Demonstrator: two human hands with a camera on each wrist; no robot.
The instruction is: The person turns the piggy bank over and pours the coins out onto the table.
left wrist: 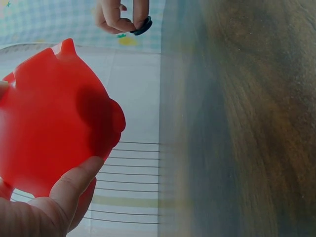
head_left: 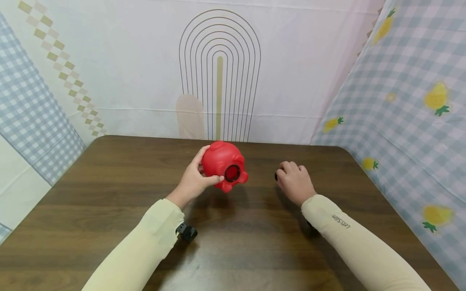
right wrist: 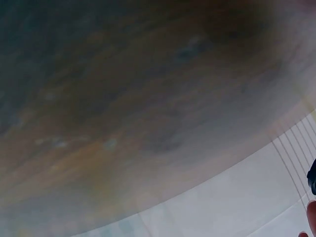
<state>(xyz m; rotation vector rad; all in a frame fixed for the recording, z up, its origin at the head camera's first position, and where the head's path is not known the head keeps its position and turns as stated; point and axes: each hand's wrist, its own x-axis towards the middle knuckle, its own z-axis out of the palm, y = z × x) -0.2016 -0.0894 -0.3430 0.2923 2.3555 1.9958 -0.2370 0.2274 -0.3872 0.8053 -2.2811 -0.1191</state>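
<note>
My left hand [head_left: 192, 180] grips a red piggy bank [head_left: 219, 158] above the table, thumb along one side and the other fingers partly hidden behind it. Tilted over, the piggy bank shows its stubby feet and a round opening with a black rim [head_left: 232, 173] on its underside. To the right and apart from it, my right hand [head_left: 295, 184] pinches a small black round plug [left wrist: 141, 26] between thumb and fingers. Only the plug's edge peeks out beside the fingers in the head view, and fingertips [right wrist: 311, 215] show at the right wrist view's edge.
Both hands are over a dark brown wooden table [head_left: 120, 182]. A white patterned cloth [head_left: 138, 72] hangs behind it, with blue checked, fruit-printed cloth [head_left: 404, 121] along the right side. Small black wrist cameras [head_left: 187, 232] sit at the sleeve cuffs.
</note>
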